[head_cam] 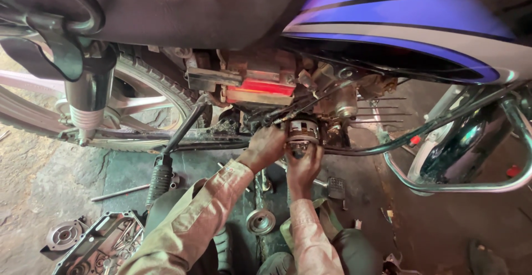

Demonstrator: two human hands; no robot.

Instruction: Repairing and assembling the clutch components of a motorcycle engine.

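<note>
I look down at the side of a motorcycle with a blue and white fuel tank (399, 25). A round ribbed metal engine part (302, 131) sits in the open engine area. My left hand (265, 147) grips its left side, fingers curled over the edge. From below, my right hand (303, 167) cups the same part. Both sleeves are tan and stained. A red battery (260, 89) sits above the hands.
Rear wheel (138, 108) and shock absorber (86, 106) stand at left. A removed engine cover (100, 244), a small round cover (64, 235), a metal pulley (260, 221) and a rod (119, 193) lie on the dirty floor. A chrome crash guard (460, 183) curves at right.
</note>
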